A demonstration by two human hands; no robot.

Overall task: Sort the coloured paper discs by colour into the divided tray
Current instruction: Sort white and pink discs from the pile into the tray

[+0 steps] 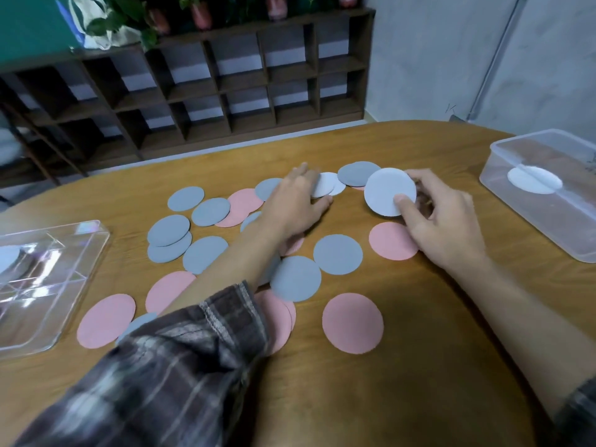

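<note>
Several grey and pink paper discs lie scattered on the wooden table [354, 398]. My right hand [442, 221] pinches a white disc [385, 190], tilted up off the table, thumb on its face. My left hand [295, 204] reaches over the pile, its fingers resting on two overlapping white discs [325, 183] near a grey disc [354, 172]. A pink disc [392, 241] lies under my right hand. The clear divided tray [74, 285] sits at the left with one white disc [8, 256] in its far compartment.
A clear plastic box [532, 201] at the right holds white discs [533, 180]. A dark wooden shelf unit [209, 91] stands behind the table. The table's far edge curves just beyond the discs.
</note>
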